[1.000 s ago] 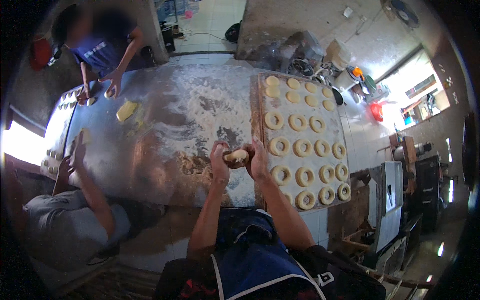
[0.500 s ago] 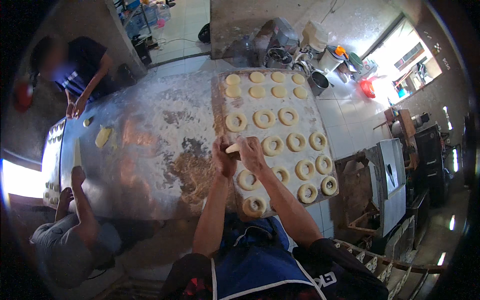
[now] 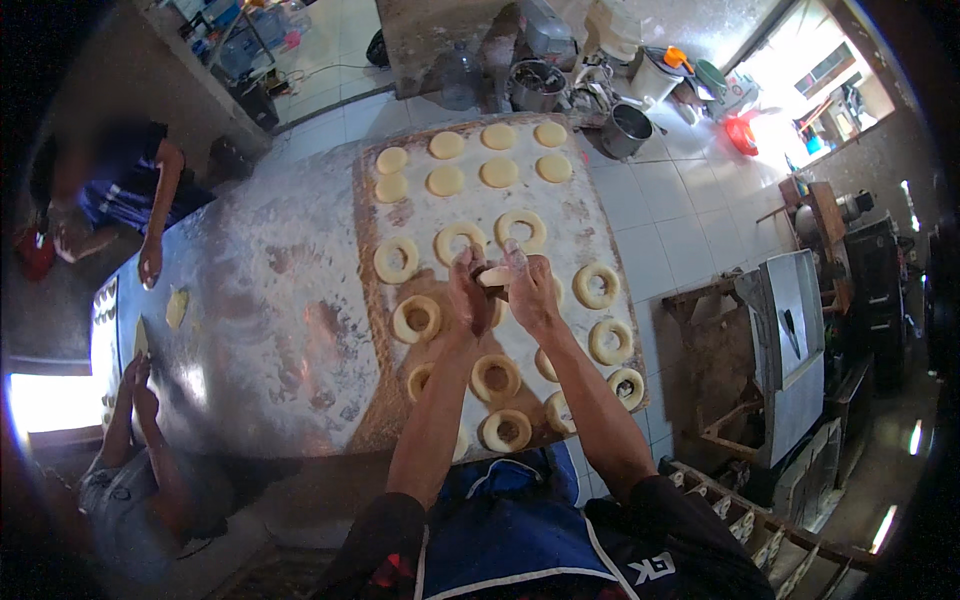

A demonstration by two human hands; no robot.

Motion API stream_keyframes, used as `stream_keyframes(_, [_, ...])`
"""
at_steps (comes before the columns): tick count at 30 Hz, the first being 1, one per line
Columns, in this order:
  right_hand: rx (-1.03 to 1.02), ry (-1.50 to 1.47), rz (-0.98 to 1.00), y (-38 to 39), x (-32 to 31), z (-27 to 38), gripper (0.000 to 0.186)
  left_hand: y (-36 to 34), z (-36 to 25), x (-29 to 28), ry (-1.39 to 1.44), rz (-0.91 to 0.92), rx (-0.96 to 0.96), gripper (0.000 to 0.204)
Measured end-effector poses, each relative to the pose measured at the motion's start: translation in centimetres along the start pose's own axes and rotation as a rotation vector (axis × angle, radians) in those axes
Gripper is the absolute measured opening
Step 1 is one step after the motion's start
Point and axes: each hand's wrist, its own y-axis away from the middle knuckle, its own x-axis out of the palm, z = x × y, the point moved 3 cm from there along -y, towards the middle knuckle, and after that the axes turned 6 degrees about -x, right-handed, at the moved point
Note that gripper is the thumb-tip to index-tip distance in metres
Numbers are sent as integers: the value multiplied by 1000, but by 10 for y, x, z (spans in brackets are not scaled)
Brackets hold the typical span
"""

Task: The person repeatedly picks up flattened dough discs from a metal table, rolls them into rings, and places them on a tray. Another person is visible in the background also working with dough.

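Both my hands are over the middle of a floured board, pinching one pale piece of dough (image 3: 493, 277) between them. My left hand (image 3: 470, 290) has its fingers closed on the dough's left side. From the other side my right hand (image 3: 533, 292) grips it, thumb pointing up and away. Seen edge-on, the piece does not show whether it has a hole. Dough rings (image 3: 396, 260) lie in rows around and under my hands, some partly covered by my forearms. Beyond them are two rows of flat dough rounds (image 3: 446, 180).
The board (image 3: 590, 225) rests on a flour-dusted metal table (image 3: 260, 330). At the left, one person reaches over the table near a dough lump (image 3: 177, 308); another holds a blade (image 3: 141, 335). Pots (image 3: 627, 131) stand on the floor beyond; a metal cabinet (image 3: 790, 320) is at right.
The view has shifted, so the board appears farther left. My hands have moved right across the board, still holding dough. The far-left person's hands have parted.
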Motion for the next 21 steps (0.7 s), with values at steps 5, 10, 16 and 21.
stream_keyframes(5, [164, 167, -18, -15, -55, -14, 57, -13, 13, 50, -616, -66, 466, 43])
stream_keyframes(10, [240, -52, -118, -26, -95, -19, 46, -27, 29, 91, -557, 68, 326, 44])
stream_keyframes(16, [-49, 202, -52, -55, -160, -7, 24, -88, 21, 146, -871, 25, 413, 46])
stream_keyframes(21, [267, 730, -129, -62, -180, -59, 52, -116, 46, 157, -1610, 39, 292, 30])
